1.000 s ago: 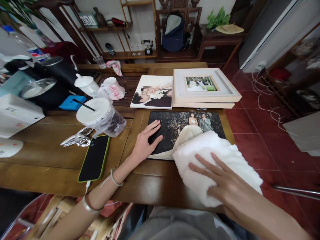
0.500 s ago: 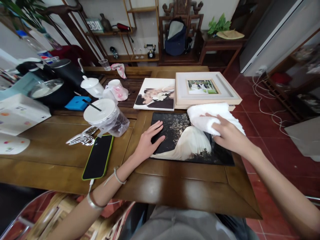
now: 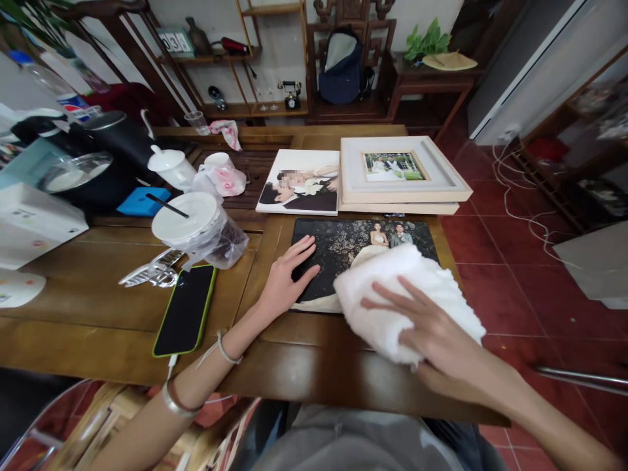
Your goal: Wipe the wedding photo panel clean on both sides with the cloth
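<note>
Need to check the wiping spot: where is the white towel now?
In the head view, the white towel lies under the right hand, on the near right corner of the dark wedding photo.

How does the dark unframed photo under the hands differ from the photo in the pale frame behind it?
The dark photo has no frame; the framed photo has a wide pale border. The dark photo is partly covered by a white cloth under the right hand, the left hand flat on it; the framed photo is untouched. Both lie face up.
</note>
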Available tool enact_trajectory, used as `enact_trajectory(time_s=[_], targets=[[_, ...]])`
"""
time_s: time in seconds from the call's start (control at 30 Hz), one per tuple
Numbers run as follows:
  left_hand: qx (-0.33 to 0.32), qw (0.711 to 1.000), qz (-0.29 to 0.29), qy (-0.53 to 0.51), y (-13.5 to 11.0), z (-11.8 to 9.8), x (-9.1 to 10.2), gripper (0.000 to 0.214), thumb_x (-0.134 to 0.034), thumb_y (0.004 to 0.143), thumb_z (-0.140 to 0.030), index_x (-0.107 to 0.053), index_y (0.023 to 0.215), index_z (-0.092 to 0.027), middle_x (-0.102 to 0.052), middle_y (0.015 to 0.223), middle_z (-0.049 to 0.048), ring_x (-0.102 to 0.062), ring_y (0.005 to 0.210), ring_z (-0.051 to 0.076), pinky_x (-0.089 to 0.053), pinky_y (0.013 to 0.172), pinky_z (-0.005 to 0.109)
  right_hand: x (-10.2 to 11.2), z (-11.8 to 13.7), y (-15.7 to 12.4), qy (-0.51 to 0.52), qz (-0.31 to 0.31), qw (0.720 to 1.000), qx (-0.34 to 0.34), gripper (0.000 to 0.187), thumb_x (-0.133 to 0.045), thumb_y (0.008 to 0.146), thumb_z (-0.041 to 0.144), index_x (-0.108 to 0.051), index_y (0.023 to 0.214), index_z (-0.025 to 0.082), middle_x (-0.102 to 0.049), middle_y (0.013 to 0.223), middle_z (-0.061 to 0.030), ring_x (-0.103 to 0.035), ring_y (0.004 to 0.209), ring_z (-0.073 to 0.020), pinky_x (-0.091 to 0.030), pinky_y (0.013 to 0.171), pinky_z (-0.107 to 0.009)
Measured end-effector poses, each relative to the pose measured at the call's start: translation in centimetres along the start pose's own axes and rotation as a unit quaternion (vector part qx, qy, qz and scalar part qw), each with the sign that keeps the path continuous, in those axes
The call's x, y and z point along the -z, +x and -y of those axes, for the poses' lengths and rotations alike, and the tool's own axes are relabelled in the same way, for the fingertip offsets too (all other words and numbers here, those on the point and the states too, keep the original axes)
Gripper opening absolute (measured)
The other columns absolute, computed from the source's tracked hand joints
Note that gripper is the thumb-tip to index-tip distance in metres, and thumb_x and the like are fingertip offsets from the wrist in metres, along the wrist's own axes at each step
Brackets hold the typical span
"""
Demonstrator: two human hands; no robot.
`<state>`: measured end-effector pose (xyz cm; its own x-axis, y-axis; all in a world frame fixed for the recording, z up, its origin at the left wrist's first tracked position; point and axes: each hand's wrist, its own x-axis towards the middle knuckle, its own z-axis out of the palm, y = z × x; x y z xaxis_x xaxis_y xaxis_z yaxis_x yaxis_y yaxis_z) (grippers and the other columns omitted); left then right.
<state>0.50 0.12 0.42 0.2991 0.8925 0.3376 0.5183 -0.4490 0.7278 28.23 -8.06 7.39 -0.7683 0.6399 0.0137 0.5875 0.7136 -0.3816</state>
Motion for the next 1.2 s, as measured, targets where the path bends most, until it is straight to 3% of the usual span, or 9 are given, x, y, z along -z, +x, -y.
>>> enact_trajectory(time_s=[0.1,0.23,0.3,0.4,0.5,0.63,0.8,1.03,1.2], targets=[[0.001,1.000,0.000,-0.001,0.0,0.0,0.0,0.038,-0.057,0.088,-0.030,-0.060,0.124,-0.018,-0.052,0.138,0.0094,-0.044,0.133,0.023,-0.035,0.113,0.045,0.6,1.7,-0.6,0.056,0.034,0.998,0.019,0.030,-0.043,0.053,0.003,-0.057,0.073,0.019,-0.045,0.143,0.0024,-0.024,0.143,-0.0205,-0.005,0.122,-0.049],[0.001,1.000,0.004,0.000,0.0,0.0,0.1,0.039,-0.058,0.088,-0.031,-0.059,0.125,-0.018,-0.051,0.139,0.0093,-0.043,0.133,0.022,-0.035,0.113,0.045,1.9,-0.2,-0.6,0.141,0.073,0.987,0.019,0.024,-0.047,0.066,0.005,-0.060,0.081,0.019,-0.054,0.135,-0.0037,-0.032,0.139,-0.0201,-0.025,0.118,-0.042],[0.000,1.000,0.005,-0.002,0.0,0.0,0.1,0.038,-0.058,0.088,-0.031,-0.060,0.125,-0.019,-0.052,0.139,0.0093,-0.043,0.133,0.022,-0.035,0.112,0.045,2.4,-2.2,-0.5,0.171,0.086,0.980,-0.050,0.010,-0.053,0.079,0.022,-0.061,0.084,0.018,-0.062,0.122,-0.0074,-0.045,0.130,-0.0239,-0.040,0.108,-0.041],[0.000,1.000,0.001,-0.005,0.1,-0.1,0.1,0.038,-0.057,0.088,-0.031,-0.060,0.124,-0.020,-0.053,0.137,0.0086,-0.044,0.132,0.023,-0.035,0.112,0.047,2.7,-5.1,0.4,0.172,0.034,0.965,-0.194,0.039,-0.050,0.083,0.056,-0.058,0.078,0.018,-0.067,0.088,-0.0067,-0.063,0.090,-0.0246,-0.053,0.080,-0.038],[0.000,1.000,-0.001,-0.006,0.1,-0.2,0.2,0.038,-0.058,0.088,-0.032,-0.060,0.124,-0.020,-0.053,0.137,0.0082,-0.045,0.132,0.023,-0.035,0.112,0.048,3.0,-7.1,2.1,0.145,-0.048,0.964,-0.218,0.046,-0.041,0.086,0.061,-0.052,0.072,0.019,-0.062,0.076,-0.0037,-0.060,0.071,-0.0206,-0.051,0.071,-0.037],[0.004,1.000,0.004,-0.005,0.0,-0.1,0.2,0.038,-0.057,0.089,-0.032,-0.060,0.125,-0.019,-0.052,0.138,0.0086,-0.044,0.133,0.023,-0.034,0.113,0.046,2.9,-8.7,4.6,0.027,-0.100,0.982,-0.156,0.031,-0.042,0.090,0.047,-0.048,0.076,0.020,-0.064,0.108,-0.0097,-0.058,0.107,-0.0289,-0.046,0.092,-0.047],[0.002,1.000,0.002,-0.005,0.0,-0.1,0.1,0.038,-0.058,0.088,-0.031,-0.060,0.125,-0.019,-0.053,0.138,0.0089,-0.044,0.133,0.022,-0.034,0.113,0.046,1.9,-8.8,5.8,-0.102,-0.074,0.991,-0.038,0.006,-0.049,0.080,0.019,-0.054,0.081,0.017,-0.040,0.145,-0.0132,-0.014,0.144,-0.0323,-0.014,0.115,-0.061],[0.003,1.000,0.004,0.000,0.1,-0.2,0.2,0.038,-0.057,0.089,-0.032,-0.059,0.125,-0.020,-0.052,0.138,0.0083,-0.044,0.133,0.022,-0.035,0.112,0.048,1.0,-3.3,2.9,-0.036,-0.001,0.999,0.001,0.030,-0.045,0.062,0.006,-0.062,0.084,0.018,-0.033,0.151,-0.0043,-0.010,0.145,-0.0274,-0.005,0.117,-0.061],[0.000,1.000,0.008,-0.001,0.1,0.0,0.1,0.039,-0.057,0.089,-0.032,-0.059,0.126,-0.020,-0.051,0.139,0.0088,-0.043,0.133,0.022,-0.034,0.112,0.047,1.4,1.1,0.2,0.036,0.051,0.997,0.041,0.026,-0.048,0.059,0.008,-0.061,0.078,0.020,-0.041,0.146,0.0003,-0.019,0.144,-0.0252,-0.004,0.120,-0.053]])
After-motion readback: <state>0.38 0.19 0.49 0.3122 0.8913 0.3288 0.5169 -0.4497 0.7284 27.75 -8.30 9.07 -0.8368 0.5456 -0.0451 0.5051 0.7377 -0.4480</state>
